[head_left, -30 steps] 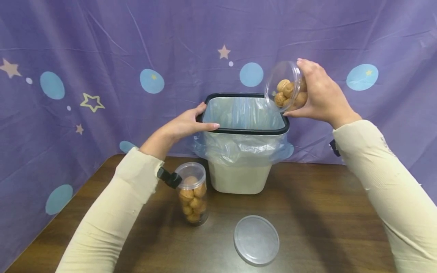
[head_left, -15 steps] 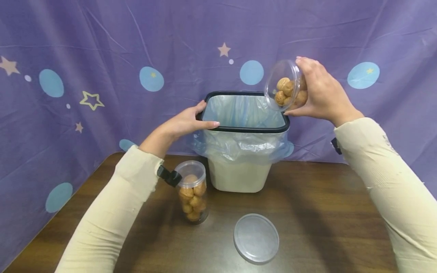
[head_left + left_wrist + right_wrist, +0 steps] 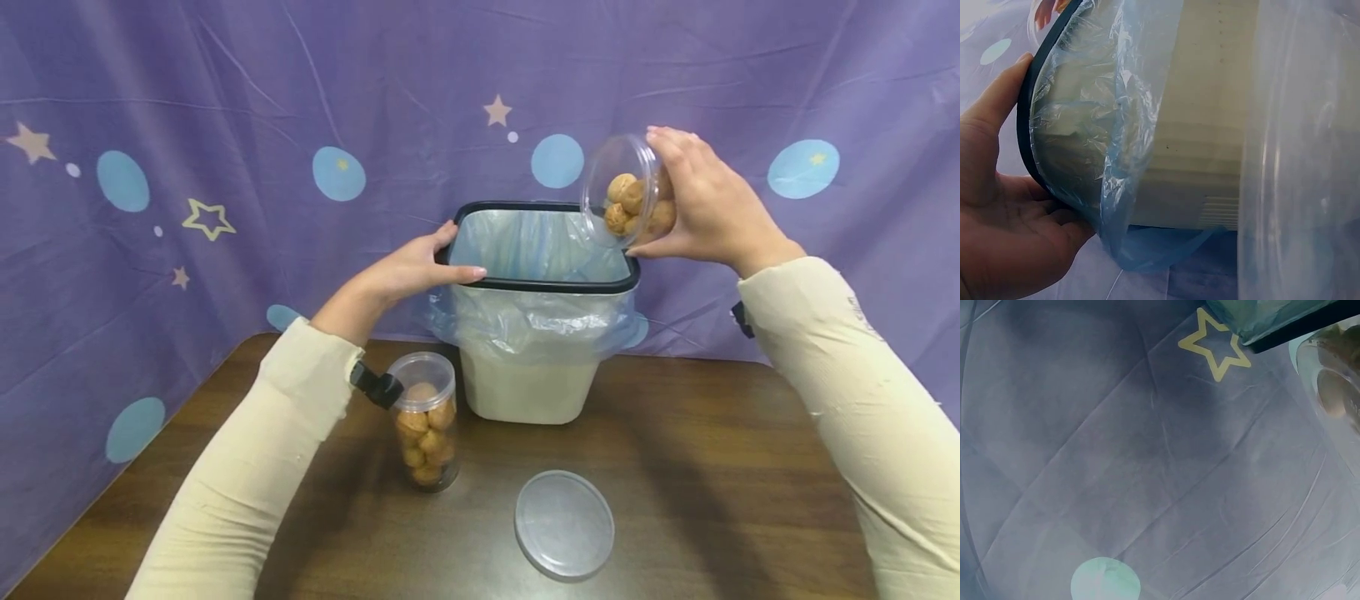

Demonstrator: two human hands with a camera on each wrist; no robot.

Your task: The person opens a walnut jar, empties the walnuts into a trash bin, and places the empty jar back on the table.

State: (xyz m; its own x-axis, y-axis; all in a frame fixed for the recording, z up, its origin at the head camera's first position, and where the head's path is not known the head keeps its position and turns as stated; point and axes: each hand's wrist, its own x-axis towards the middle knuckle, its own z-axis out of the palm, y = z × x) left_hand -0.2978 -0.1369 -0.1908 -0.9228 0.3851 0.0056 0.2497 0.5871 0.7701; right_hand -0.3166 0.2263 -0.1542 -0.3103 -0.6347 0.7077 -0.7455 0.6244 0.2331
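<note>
My left hand [image 3: 405,267] grips the left corner of a pale trash bin [image 3: 525,387], its thumb lying along the black front rim. A blue translucent bag lines the bin and hangs over its outside. The left wrist view shows the thumb and fingers spread around the rim [image 3: 1024,119]. Above the bin's right rim, my right hand [image 3: 708,200] holds a clear plastic jar [image 3: 611,158] tilted on its side, mouth toward the left. Several walnuts [image 3: 632,197] lie inside that jar. At the right wrist view's edge, only part of the jar with walnuts [image 3: 1333,394] shows.
A second clear jar [image 3: 426,433] of walnuts, lidded, stands upright left of the bin, close to the left wrist camera. A round translucent lid [image 3: 564,527] lies on the brown wooden table [image 3: 697,467]. Behind hangs a purple curtain [image 3: 420,75] with stars and dots.
</note>
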